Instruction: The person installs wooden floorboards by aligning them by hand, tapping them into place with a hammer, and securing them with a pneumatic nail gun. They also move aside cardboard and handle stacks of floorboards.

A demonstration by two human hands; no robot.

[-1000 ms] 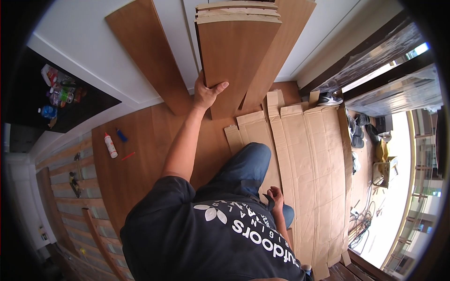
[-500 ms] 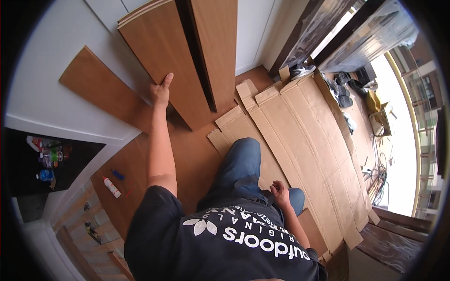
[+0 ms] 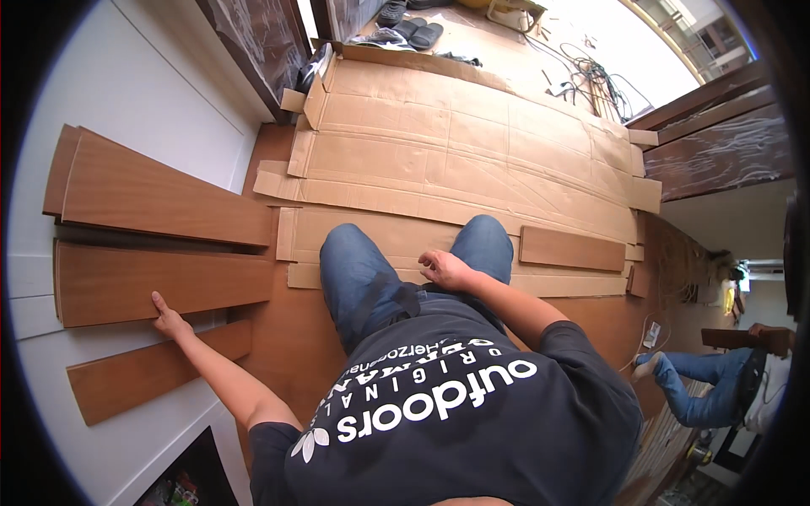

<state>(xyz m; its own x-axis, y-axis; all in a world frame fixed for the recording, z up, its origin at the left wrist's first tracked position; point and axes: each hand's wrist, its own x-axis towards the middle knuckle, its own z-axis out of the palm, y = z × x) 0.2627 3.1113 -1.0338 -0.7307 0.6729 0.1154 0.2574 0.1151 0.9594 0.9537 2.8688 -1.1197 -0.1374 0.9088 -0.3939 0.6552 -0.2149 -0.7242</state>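
My left arm stretches to the left, and my left hand [image 3: 171,322] grips the lower edge of a leaning stack of brown wooden floor planks [image 3: 169,285], thumb on the front face and fingers out of sight behind. Beyond it a second stack of planks [image 3: 169,194] leans against the white wall. A single plank [image 3: 152,371] leans on the nearer side of my hand. Over my lap, between my knees, my right hand [image 3: 445,268] hovers with loosely bent, parted fingers and nothing in them.
Flattened cardboard [image 3: 472,135] covers the floor ahead, with a short plank [image 3: 572,248] on it by my right knee. Shoes [image 3: 413,34] and tangled cables [image 3: 595,80] lie past its far edge. At far right a co-worker in jeans [image 3: 704,388] holds a plank [image 3: 747,339].
My view has swung to the right, so the planks now sit farther left and the co-worker has come into sight. My left hand still holds the plank stack's edge.
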